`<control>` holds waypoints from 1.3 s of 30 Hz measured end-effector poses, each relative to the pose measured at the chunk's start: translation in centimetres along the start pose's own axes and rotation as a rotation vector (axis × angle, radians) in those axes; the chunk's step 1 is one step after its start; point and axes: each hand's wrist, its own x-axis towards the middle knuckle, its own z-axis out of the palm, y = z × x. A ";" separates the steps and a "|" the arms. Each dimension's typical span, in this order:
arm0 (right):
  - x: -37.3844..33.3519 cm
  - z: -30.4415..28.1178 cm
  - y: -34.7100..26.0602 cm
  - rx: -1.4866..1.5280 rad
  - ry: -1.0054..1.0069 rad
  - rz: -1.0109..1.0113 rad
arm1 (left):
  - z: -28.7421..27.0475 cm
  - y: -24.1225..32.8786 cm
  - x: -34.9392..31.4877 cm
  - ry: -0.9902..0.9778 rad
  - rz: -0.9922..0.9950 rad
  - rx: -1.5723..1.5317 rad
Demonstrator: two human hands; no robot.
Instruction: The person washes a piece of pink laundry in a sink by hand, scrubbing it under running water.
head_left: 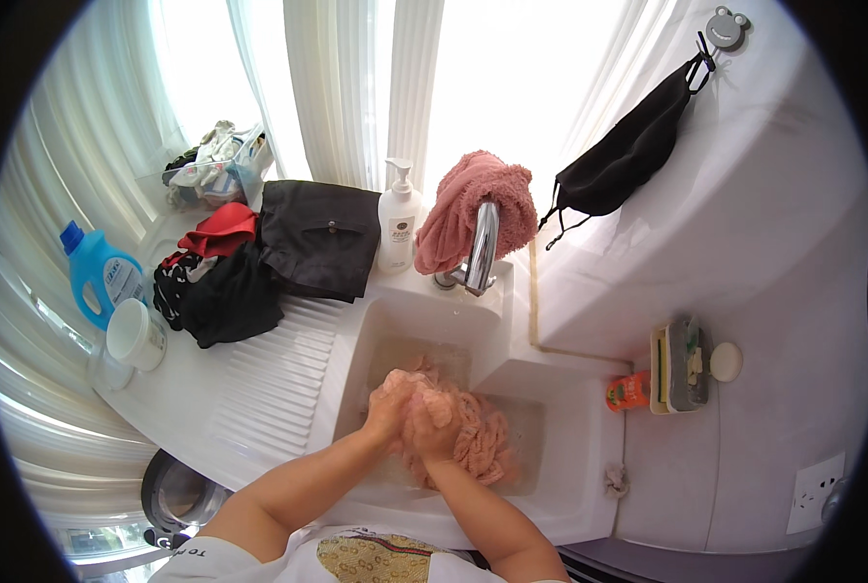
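A wet pink cloth [483, 437] lies bunched in the cloudy water of a white laundry sink [565, 502]. My left hand [388, 403] is closed on a gathered part of it. Close beside, my right hand [432, 425] grips the same cloth, and the two hands nearly meet. The rest of the cloth trails to the right, partly under water. Above the basin stands a chrome faucet [483, 248] with a fluffy pink towel [478, 199] draped over it.
Left of the basin is a ribbed washboard [278, 374]. Behind it lie folded dark trousers [322, 238], black clothes [230, 301], a white pump bottle [399, 223], a blue detergent bottle [104, 277] and a white tub [136, 335]. A black mask [633, 160] hangs at right, above a soap caddy [682, 369].
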 end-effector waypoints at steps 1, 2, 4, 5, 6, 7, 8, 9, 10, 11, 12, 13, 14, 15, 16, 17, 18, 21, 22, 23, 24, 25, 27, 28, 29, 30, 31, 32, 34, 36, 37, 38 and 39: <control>0.2 0.0 0.1 -0.058 -0.039 -0.034 | -0.3 0.0 0.4 0.002 0.021 0.060; 0.7 -0.1 0.2 -0.116 -0.078 -0.069 | -0.6 0.0 0.9 0.004 0.042 0.120; 2.1 -0.6 0.7 -0.080 -0.194 0.009 | -0.8 -0.1 1.9 0.082 0.114 0.404; 3.0 -0.9 1.7 0.015 -0.272 0.124 | -0.8 0.1 2.4 0.120 0.150 0.547; 3.7 -1.3 2.4 0.112 -0.354 0.247 | -0.9 0.9 3.0 0.114 0.133 0.780; 4.5 -1.7 2.2 -0.181 -0.395 0.242 | -1.0 2.5 3.9 0.108 0.110 1.015; 5.6 -2.2 1.7 -0.474 -0.435 0.230 | -1.2 3.7 4.3 0.100 0.083 1.249; 7.1 -2.7 0.9 -0.777 -0.460 0.205 | -0.7 4.4 4.6 0.118 0.068 1.353; 8.2 -3.0 -0.3 -0.913 -0.518 0.375 | -0.1 4.9 4.5 0.133 0.052 1.457; 8.2 -3.2 0.4 -1.074 -0.550 0.278 | 0.2 5.0 4.8 0.148 0.035 1.562; 7.7 -3.2 1.6 -1.226 -0.584 0.172 | -0.3 4.4 5.5 0.124 0.084 1.676; 6.9 -3.1 3.0 -1.371 -0.621 0.064 | -1.7 2.8 6.7 0.099 0.129 1.791; 5.9 -2.8 4.7 -1.463 -0.605 -0.124 | -3.0 1.1 7.8 0.072 0.176 1.902; 5.1 -2.6 6.7 -1.552 -0.577 -0.318 | -3.4 0.1 8.6 0.040 0.235 2.009; 4.9 -1.9 7.3 -1.629 -0.548 -0.513 | -3.1 -0.3 8.8 -0.012 0.193 2.087; 4.7 -1.4 7.8 -1.581 -0.678 -0.379 | -2.6 -0.7 8.9 -0.066 0.150 2.164; 4.7 -0.6 6.9 -1.523 -0.809 -0.243 | -2.5 -1.1 9.0 -0.121 0.101 2.239; 7.1 0.1 6.2 -1.157 -0.989 0.251 | -4.6 -3.6 12.1 -0.091 -0.072 2.018; 7.9 0.2 6.2 -0.990 -1.006 0.422 | -4.9 -3.5 12.9 -0.175 -0.024 2.050; 8.7 -0.1 6.6 -0.854 -0.984 0.396 | -5.3 -3.3 13.6 -0.257 0.024 2.080; 9.6 -0.5 7.4 -0.715 -0.959 0.367 | -5.8 -2.8 14.3 -0.338 0.073 2.111; 9.4 -0.4 8.2 -0.679 -0.922 0.342 | -7.0 -2.8 15.7 -0.342 0.080 1.951; 8.4 -0.4 9.4 -0.717 -0.833 0.290 | -8.3 -2.5 17.9 -0.343 0.097 1.624; 7.8 -0.5 9.8 -0.792 -0.774 0.264 | -8.2 -2.7 17.4 -0.119 0.163 1.459; 7.4 -0.2 10.4 -0.756 -0.663 0.361 | -8.1 -3.4 16.3 0.096 0.225 1.283; 7.4 0.4 10.2 -0.715 -0.547 0.454 | -7.0 -3.1 15.1 0.300 0.286 1.098; 7.6 0.2 9.7 -0.625 -0.479 0.495 | -4.9 -2.0 12.9 0.343 0.190 0.874; 7.7 0.1 9.2 -0.534 -0.413 0.529 | -2.3 -0.7 10.0 0.378 0.093 0.649; 8.0 -0.8 6.0 -0.260 -0.400 0.485 | -1.3 0.4 8.0 0.376 -0.089 0.295; 7.5 -1.3 -0.9 -0.130 -0.458 0.464 | -3.2 0.9 6.8 0.312 -0.272 0.053; 7.1 -1.6 -3.3 -0.065 -0.483 0.451 | -3.7 1.0 6.5 0.175 -0.347 -0.104; 6.1 -2.1 -3.8 0.053 -0.515 0.460 | -4.2 0.7 6.8 0.031 -0.424 -0.261; 5.2 -2.8 -3.9 0.108 -0.559 0.423 | -4.8 0.3 7.5 -0.117 -0.500 -0.415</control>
